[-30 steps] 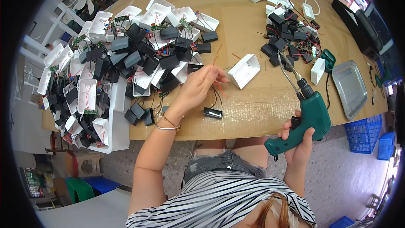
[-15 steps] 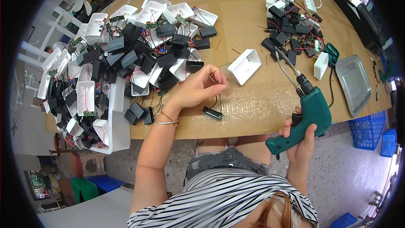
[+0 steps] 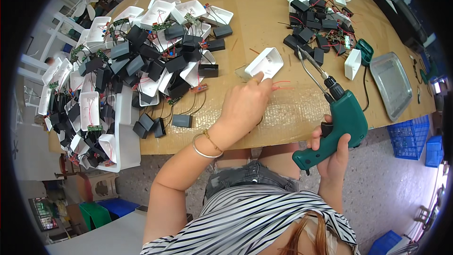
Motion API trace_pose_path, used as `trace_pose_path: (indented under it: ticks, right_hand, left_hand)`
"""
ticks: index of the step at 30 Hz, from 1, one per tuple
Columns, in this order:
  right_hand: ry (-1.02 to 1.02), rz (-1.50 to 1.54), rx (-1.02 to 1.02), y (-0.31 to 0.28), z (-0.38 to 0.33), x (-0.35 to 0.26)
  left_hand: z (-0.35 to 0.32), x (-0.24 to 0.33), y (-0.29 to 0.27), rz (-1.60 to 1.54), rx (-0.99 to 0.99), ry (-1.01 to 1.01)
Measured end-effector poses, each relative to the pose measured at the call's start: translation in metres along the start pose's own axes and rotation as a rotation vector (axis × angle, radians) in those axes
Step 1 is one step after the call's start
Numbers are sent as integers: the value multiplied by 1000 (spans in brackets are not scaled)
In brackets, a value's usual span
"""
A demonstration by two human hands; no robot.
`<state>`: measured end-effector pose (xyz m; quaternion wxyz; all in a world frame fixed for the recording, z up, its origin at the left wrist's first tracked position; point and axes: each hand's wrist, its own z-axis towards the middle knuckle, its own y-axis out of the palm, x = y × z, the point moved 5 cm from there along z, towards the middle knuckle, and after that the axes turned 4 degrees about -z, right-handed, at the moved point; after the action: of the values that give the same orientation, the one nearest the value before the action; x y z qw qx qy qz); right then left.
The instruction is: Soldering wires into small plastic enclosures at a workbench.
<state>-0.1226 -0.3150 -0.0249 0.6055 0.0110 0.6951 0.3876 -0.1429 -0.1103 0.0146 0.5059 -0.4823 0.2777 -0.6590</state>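
Observation:
My right hand (image 3: 332,153) grips the handle of a green soldering gun (image 3: 348,118). Its metal tip and thin curved feed tube point up and away, above the tabletop. My left hand (image 3: 245,101) has its fingers closed at the near edge of an open white plastic case (image 3: 269,63). Red wires (image 3: 281,85) stick out past those fingertips; what they join is hidden by the hand. Left of my wrist lies a dark box (image 3: 182,121), with thin leads running to a small red board (image 3: 199,88).
A heap of white cases, dark boxes and circuit boards (image 3: 155,52) covers the left side, partly in a white bin (image 3: 128,132). At the right are another pile of dark boxes (image 3: 309,23), a green holder (image 3: 364,52), a white case (image 3: 352,64) and a metal tray (image 3: 390,85).
My left hand has moved right and slightly forward to the white case, and red wires now show at its fingertips. The small black box beneath it has gone from sight. My right hand still holds the soldering gun.

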Motion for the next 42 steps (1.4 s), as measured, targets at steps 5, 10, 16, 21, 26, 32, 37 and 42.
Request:
trace_pose_path:
  ticks: [5,10,16,21,26,32,37,42]
  right_hand:
    - [-22,2,10,-5,-7,-4]
    - [-27,38,38,-13,-10,-6]
    - [-22,57,52,-16,-10,-5]
    - [-33,69,41,-13,-15,-6]
    - [-35,39,87,-20,-20,-8]
    - [-24,49,97,-20,-19,-6]
    - [-28,34,84,-19,-22,-7]
    - [-60,83,37,-20,-23,-5]
  left_hand:
    - [-5,-7,7,-24,-226,45]
    - [-16,2,-5,-208,-250,178]
    - [13,7,-6,199,216,219]
    - [34,-44,23,-251,42,-180]
    - [-1,4,24,160,-56,198]
    - [-36,35,11,100,-144,176]
    - [-34,29,-19,-242,-65,102]
    - [-41,-5,-4,-1069,53,-481]
